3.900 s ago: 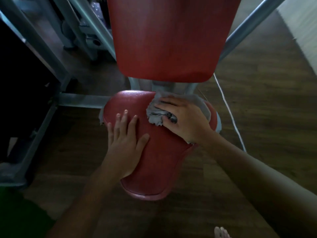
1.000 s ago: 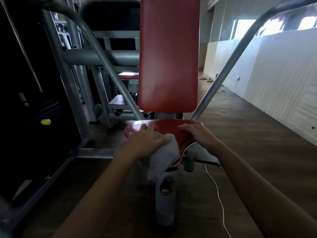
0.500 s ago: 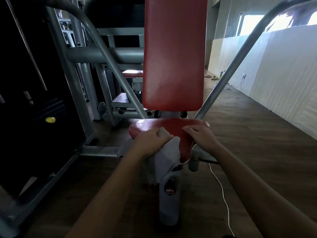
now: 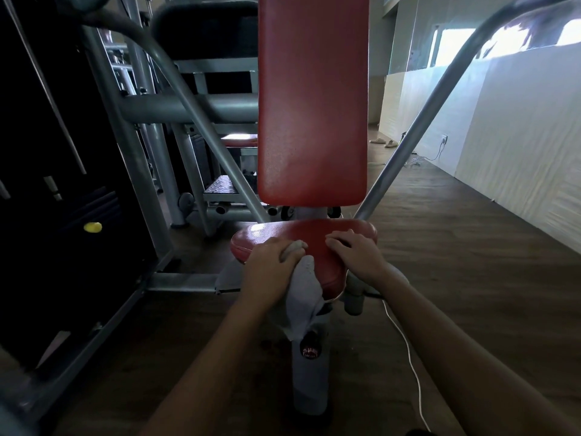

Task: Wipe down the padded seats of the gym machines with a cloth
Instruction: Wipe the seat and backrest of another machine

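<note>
Fig.: person's body, head-cam view. Left hand (image 4: 273, 272) & right hand (image 4: 358, 258) both bare: no gloves, rings or watch visible. Both forearms bare to the bottom edge of frame; no sleeves in view. Nails short, unpainted as far as the dim light shows.

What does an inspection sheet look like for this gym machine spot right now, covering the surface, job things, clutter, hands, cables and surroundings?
Surface: red seat, glossy, a bright sheen at its back left.
Job's things: grey cloth, partly on the seat, the rest hanging over its front edge; red backrest upright behind.
Clutter: slippers on the floor far back.
Hands: left hand grip closed on the cloth; right hand resting on the seat, holding nothing.
Cables: white cable trailing across the floor, right of the post.
Surroundings: grey frame, wood floor, white wall.
</note>
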